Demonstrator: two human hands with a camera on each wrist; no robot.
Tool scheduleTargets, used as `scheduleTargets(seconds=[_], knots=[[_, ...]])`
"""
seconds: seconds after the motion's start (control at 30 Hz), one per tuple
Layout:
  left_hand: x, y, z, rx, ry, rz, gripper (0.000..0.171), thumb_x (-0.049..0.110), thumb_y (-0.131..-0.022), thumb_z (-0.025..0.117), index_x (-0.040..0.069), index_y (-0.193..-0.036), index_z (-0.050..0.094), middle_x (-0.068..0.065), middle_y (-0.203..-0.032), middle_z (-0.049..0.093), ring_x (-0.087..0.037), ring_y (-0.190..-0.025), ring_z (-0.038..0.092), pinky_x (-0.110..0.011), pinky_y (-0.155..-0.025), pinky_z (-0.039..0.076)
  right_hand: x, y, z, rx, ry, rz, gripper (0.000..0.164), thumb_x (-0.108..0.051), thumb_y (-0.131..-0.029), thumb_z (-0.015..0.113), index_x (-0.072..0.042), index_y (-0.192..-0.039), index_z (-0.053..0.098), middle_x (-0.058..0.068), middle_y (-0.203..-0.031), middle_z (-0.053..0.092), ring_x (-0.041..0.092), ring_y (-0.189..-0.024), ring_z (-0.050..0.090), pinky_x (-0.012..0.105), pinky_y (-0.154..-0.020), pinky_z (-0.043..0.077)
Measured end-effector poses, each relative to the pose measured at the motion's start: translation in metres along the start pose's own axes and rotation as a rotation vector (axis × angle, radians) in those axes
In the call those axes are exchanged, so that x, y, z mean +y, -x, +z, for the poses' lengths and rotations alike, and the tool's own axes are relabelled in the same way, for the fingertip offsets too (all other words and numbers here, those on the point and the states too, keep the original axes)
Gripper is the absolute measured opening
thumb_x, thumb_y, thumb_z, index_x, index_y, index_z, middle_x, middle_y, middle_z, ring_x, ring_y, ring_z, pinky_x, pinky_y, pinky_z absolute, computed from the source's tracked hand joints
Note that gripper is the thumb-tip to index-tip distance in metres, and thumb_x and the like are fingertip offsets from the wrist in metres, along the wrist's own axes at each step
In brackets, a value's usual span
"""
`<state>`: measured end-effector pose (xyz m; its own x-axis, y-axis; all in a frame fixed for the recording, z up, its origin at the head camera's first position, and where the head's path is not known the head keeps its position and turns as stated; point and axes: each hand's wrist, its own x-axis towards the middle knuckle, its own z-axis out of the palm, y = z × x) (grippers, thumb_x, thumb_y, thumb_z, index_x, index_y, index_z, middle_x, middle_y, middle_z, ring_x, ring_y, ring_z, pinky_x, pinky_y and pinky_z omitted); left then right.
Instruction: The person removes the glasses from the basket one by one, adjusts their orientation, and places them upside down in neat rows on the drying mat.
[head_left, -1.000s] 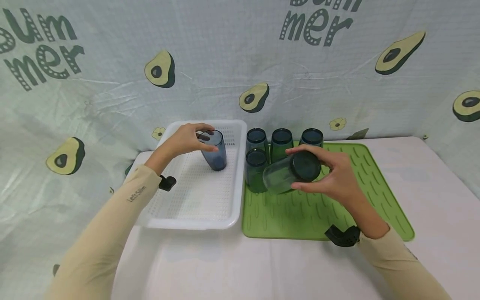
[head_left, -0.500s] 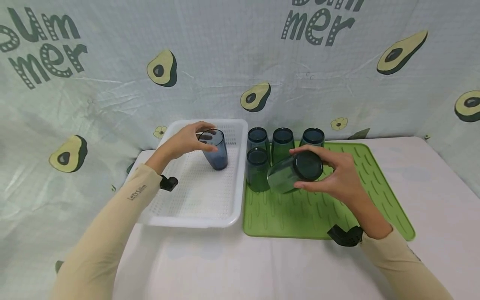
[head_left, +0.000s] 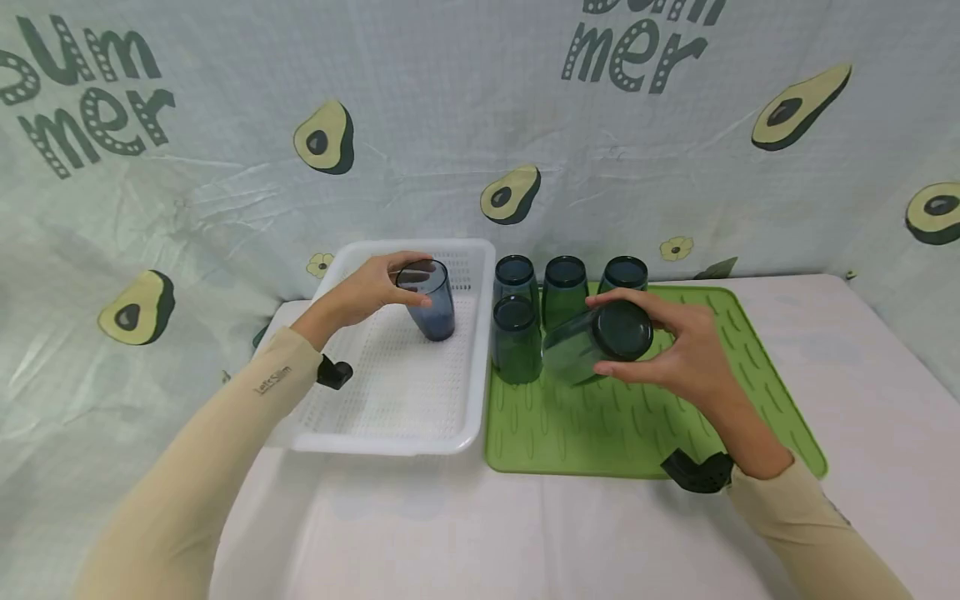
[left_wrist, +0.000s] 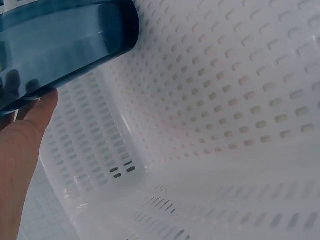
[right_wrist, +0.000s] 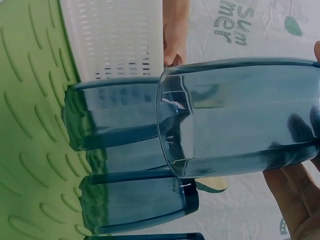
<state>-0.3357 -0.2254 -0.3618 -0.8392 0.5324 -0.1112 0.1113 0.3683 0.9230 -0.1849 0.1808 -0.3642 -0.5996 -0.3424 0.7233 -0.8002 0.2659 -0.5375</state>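
Observation:
My left hand (head_left: 363, 293) holds a blue-tinted drinking glass (head_left: 435, 315) near its rim, thumb and fingers on either side. That glass stands mouth up, leaning slightly, inside the white perforated basket (head_left: 477, 367); the left wrist view shows its thick base (left_wrist: 131, 22) against the basket floor. With my right hand (head_left: 686, 350) I grip another tinted glass (head_left: 577, 348) near its base. It lies tilted in the air above the green mat (head_left: 570, 437), mouth toward the left. Just left of it a glass (head_left: 516, 354) stands upside down on the mat.
Behind, several more upside-down glasses stand along the mat's back left, among them one middle glass (head_left: 564, 298). The basket's right wall is close beside them. A white tablecloth (head_left: 450, 525) covers the table, and a printed curtain (head_left: 420, 175) hangs behind it.
My right hand has moved slightly right with its glass, away from the front standing glass. The left hand and its glass have hardly moved.

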Motion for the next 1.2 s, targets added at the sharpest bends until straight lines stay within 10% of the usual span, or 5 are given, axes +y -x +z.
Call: scheduleTargets(seconds=[0.63,1.2], knots=[[-0.0066,-0.0052,-0.0008,0.027,0.167,-0.059,0.08,-0.005,-0.088,0.076,0.012,-0.157,0.039,-0.013,-0.154,0.043,-0.031,-0.144,0.04,-0.047,-0.117,0.037,-0.0019,0.0022,-0.0037,-0.003,0.062,0.05,0.075,0.003,-0.057,0.095,-0.004,-0.128,0.07,0.006,-0.118,0.074,0.004,-0.105,0.07,0.017,-0.088,0.054],[-0.0019,-0.0023,0.0029,0.024,0.244,-0.052,0.073,-0.007,-0.09,0.071,0.006,-0.155,0.041,-0.015,-0.15,0.044,-0.027,-0.132,0.05,-0.027,-0.093,0.054,0.0006,0.0037,-0.0017,-0.005,0.093,0.034,0.072,-0.006,-0.06,0.096,-0.005,-0.128,0.07,0.003,-0.117,0.075,0.002,-0.103,0.07,0.015,-0.086,0.054]])
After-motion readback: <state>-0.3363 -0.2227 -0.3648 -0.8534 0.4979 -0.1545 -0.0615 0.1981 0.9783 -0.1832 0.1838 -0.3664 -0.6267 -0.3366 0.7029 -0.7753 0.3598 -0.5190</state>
